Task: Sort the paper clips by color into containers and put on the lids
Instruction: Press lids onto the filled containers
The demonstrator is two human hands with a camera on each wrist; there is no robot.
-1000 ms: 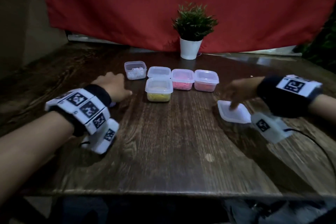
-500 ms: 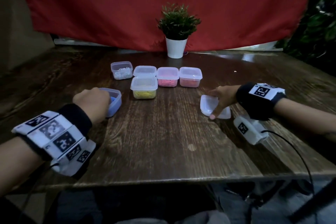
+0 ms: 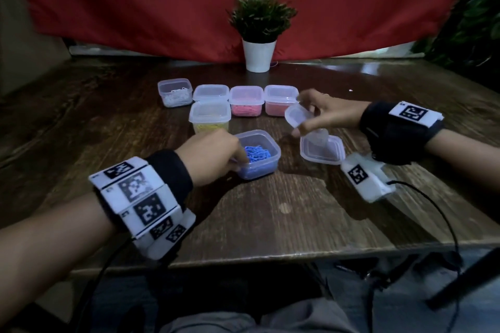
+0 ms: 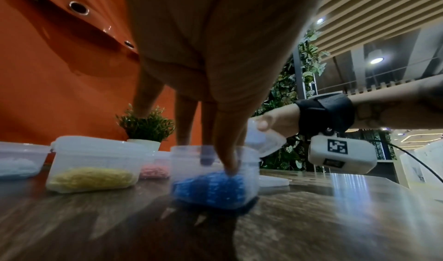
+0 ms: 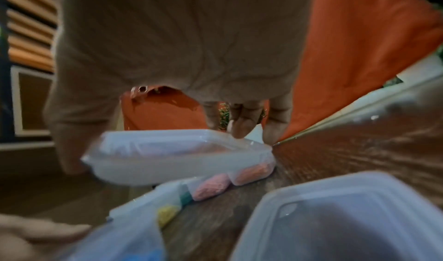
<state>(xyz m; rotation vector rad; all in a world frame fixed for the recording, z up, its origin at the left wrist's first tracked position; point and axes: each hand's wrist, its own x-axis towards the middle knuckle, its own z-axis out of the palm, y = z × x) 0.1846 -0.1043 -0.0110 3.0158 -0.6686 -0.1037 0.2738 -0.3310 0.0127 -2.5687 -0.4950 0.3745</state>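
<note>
Table (image 3: 270, 224): dark wood, carrying every container.
Lidded containers (image 3: 246, 94): grouped near the far middle; yellow, pink clips inside.
Left hand (image 3: 213, 154): curled over near rim of open blue-clip container (image 3: 259, 154), thumb apparently inside.
Right hand (image 3: 324, 111): pinching a lid (image 3: 297, 116), tilted, raised above spare lid (image 3: 322, 150).
</note>
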